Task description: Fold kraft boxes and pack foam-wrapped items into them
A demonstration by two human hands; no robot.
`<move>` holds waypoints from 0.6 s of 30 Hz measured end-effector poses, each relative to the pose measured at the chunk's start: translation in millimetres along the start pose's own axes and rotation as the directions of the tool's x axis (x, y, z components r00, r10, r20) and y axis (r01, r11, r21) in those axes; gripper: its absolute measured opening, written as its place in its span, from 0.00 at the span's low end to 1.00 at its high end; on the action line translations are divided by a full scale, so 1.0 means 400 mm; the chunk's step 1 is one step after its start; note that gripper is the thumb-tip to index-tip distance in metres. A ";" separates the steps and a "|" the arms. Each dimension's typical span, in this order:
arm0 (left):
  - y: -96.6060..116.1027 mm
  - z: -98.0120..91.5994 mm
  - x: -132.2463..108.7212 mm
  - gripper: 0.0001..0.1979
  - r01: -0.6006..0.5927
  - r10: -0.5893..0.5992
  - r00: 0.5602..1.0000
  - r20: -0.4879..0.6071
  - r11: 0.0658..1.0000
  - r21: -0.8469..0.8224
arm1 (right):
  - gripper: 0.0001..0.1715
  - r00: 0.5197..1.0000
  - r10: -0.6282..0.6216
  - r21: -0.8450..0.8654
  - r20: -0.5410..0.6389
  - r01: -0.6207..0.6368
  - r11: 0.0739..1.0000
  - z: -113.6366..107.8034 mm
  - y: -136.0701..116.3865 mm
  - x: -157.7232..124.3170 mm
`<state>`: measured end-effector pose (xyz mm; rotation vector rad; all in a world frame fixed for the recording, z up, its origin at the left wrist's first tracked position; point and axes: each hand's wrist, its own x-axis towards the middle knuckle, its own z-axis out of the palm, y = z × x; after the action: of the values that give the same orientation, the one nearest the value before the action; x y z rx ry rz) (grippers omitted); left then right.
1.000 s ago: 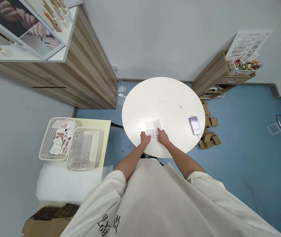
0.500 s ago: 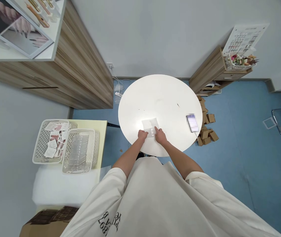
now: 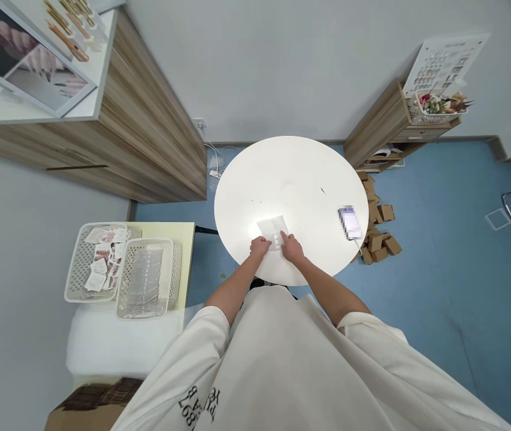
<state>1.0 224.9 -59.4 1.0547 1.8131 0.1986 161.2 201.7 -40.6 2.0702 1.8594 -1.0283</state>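
Head view: the round, smooth white surface [image 3: 291,173] sits on a blue floor, glossy with a soft glare patch near the middle. A small flat whitish rectangular packet [image 3: 272,227] lies on the surface near its front edge, thin and sheet-like, with a row of small pale bumps at its near end. The left hand [image 3: 259,246] and right hand [image 3: 292,248] are close together, side by side. Both have their fingers curled down on the packet's near edge, left at the left corner, right at the right corner. It is too small to tell whether they pinch it or only press on it. Both forearms are bare, coming out of loose cream fabric sleeves.

A slim rectangular phone [image 3: 350,222], blurred, lies flat near the right rim of the surface, well apart from the hands.

To the left, two white plastic mesh baskets stand side by side and touching on a pale yellow side table [image 3: 187,230]. The far-left basket [image 3: 79,281] holds loose printed cards, and the nearer basket [image 3: 172,275] holds a stack of clear glossy sheets.

Small brown cardboard boxes [image 3: 378,239] lie heaped on the floor just past the right rim. A wood-grain cabinet [image 3: 147,143] stands at upper left.
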 end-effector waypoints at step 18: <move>0.079 0.068 -0.014 0.02 -0.145 0.132 0.979 0.154 0.987 0.073 | 0.39 0.999 -0.030 0.063 -0.020 0.031 0.998 0.012 0.026 0.004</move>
<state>41.9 231.6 -51.6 1.2246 1.6269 0.1240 169.0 198.4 -48.3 2.0995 1.8973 -1.0918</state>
